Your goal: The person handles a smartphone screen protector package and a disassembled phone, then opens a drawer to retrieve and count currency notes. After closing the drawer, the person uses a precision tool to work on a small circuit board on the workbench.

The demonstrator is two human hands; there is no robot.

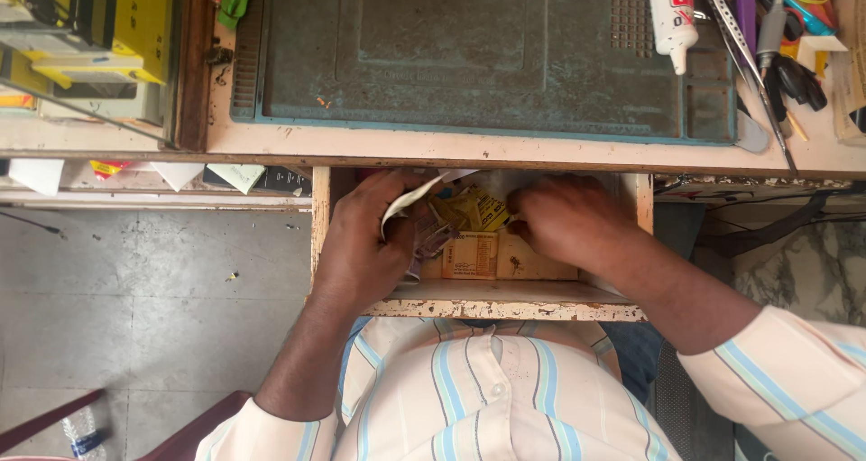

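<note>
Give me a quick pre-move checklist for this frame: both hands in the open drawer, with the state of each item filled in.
1. Drawer pulled out far enough for both hands: ok.
2. Left hand has a grip on the white paper: ok, fingers curl around it.
3. Right hand grip on something: cannot tell; the fingertips are hidden among the yellow packets.
4. Drawer contents in view: not ok; the hands cover much of them.
5. Green work mat above the drawer free of loose items at its centre: ok.
</note>
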